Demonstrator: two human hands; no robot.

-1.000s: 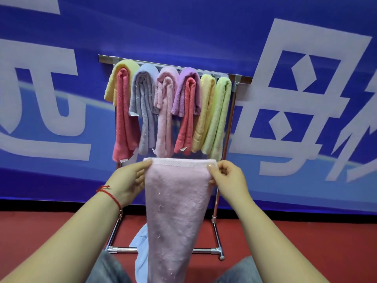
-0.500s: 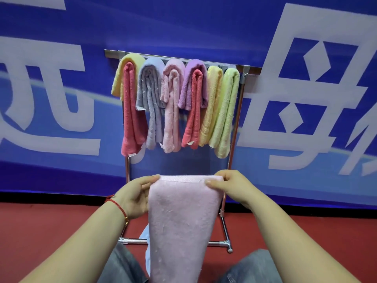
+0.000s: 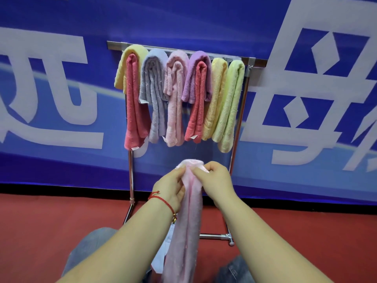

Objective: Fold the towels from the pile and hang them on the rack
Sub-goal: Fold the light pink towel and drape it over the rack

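Towels of many colours already hang on the rack (image 3: 250,63). Left hand (image 3: 170,187) and right hand (image 3: 215,181) pinch the pink towel (image 3: 188,221) folded lengthwise; hanging it remains.

Hanging towels (image 3: 177,99) are filling the rack bar (image 3: 253,61) completely; open space is remaining under them, between the rack posts (image 3: 131,176).

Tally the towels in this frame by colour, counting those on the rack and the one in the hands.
Yellow: 2
Red: 2
Pink: 2 (one on rack, one held)
Blue-grey: 1
Purple: 1
Light green: 1
Total: 9
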